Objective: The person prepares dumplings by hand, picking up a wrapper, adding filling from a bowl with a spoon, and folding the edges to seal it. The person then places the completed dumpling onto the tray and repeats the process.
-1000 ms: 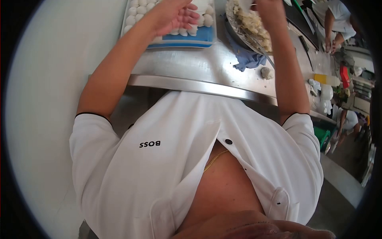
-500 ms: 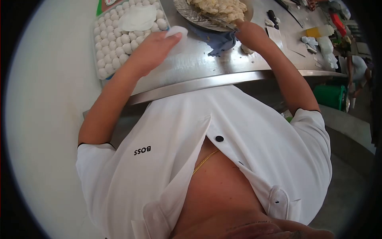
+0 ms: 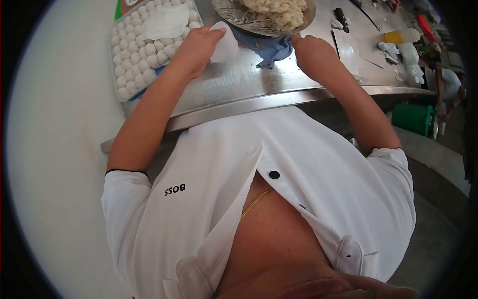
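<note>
In my left hand (image 3: 195, 52) a thin, round white dumpling wrapper (image 3: 225, 46) is held between thumb and fingers, hanging over the steel table. My right hand (image 3: 314, 56) is closed around a thin metal utensil (image 3: 288, 33); its exact kind is hard to make out. That utensil lies by the near rim of a wide metal bowl (image 3: 226, 14), which holds a heap of pale, chunky filling (image 3: 279, 14). A tray of white pleated dumplings (image 3: 133, 60) sits left of my left hand, with several more wrappers (image 3: 166, 22) piled on top of them.
A blue cloth (image 3: 274, 52) lies under the bowl's near side. Right of it on the steel table (image 3: 239, 87) are a black-handled knife (image 3: 341, 20), a bottle of yellow liquid (image 3: 402, 36) and white bags (image 3: 409, 55). A green bucket (image 3: 412, 119) stands below; another person (image 3: 450, 84) is at far right.
My right hand has drawn down and back from the filling with the utensil. The wrapper in my left hand now hangs lower and shows more of its face. The view has shifted slightly.
</note>
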{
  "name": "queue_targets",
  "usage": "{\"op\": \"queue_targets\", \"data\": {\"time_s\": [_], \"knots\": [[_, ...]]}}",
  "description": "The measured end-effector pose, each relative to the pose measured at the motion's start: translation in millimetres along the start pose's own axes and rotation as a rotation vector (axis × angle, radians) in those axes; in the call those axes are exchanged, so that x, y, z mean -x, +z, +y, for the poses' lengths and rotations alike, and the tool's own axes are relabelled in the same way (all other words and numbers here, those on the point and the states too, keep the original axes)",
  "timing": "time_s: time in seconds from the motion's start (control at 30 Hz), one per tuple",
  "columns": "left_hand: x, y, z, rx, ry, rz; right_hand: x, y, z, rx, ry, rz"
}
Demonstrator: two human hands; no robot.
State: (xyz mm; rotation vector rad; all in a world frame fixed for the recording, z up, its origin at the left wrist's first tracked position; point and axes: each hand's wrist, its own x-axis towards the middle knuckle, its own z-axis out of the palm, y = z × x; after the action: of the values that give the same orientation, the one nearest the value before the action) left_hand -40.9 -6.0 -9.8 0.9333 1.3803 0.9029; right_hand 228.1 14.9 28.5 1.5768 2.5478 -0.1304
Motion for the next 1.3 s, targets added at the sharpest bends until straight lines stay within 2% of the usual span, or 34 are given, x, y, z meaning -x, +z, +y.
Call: {"op": "queue_targets", "data": {"time_s": [0.03, 0.17, 0.27, 0.37, 0.5, 0.57, 0.7, 0.87, 0.93, 1.0, 1.17, 1.23, 1.3], "knots": [[-1, -1, -1, 0.136, -0.06, -0.034, -6, 7, 2, -0.034, -0.02, -0.025], [11, 1, 5, 0.146, -0.126, -0.01, -25, 5, 4, -0.173, -0.039, -0.11], [8, -3, 1, 0.105, -0.111, -0.07, -12, -20, -6, -0.19, -0.034, -0.083], [0, -6, -7, 0.021, -0.094, -0.119, -11, -23, -5, -0.096, 0.02, -0.045], [-1, -8, -7, -0.034, -0.098, -0.118, -35, 12, 8, -0.039, 0.026, -0.028], [4, -5, -3, -0.018, -0.089, -0.105, -41, 17, 11, -0.196, -0.026, -0.057], [6, -5, 3, 0.037, -0.103, -0.032, -39, 12, 16, -0.31, -0.004, -0.095], [-8, -8, -6, 0.117, -0.148, -0.008, -28, 19, 30, -0.56, -0.034, -0.042], [-5, 0, 0, 0.315, -0.152, -0.002, -26, 20, 36, -0.599, -0.031, -0.049], [-7, 6, 6, 0.361, -0.161, 0.03, -25, 19, 38, -0.639, -0.033, -0.057], [-22, 14, 11, 0.479, -0.203, 0.127, -16, 15, 33, -0.815, 0.008, -0.14], [-25, 25, 18, 0.554, -0.114, 0.115, -9, 9, 31, -0.884, 0.036, -0.187], [-33, 32, 19, 0.57, -0.129, 0.148, -3, 6, 29, -0.951, 0.063, -0.234]]}}
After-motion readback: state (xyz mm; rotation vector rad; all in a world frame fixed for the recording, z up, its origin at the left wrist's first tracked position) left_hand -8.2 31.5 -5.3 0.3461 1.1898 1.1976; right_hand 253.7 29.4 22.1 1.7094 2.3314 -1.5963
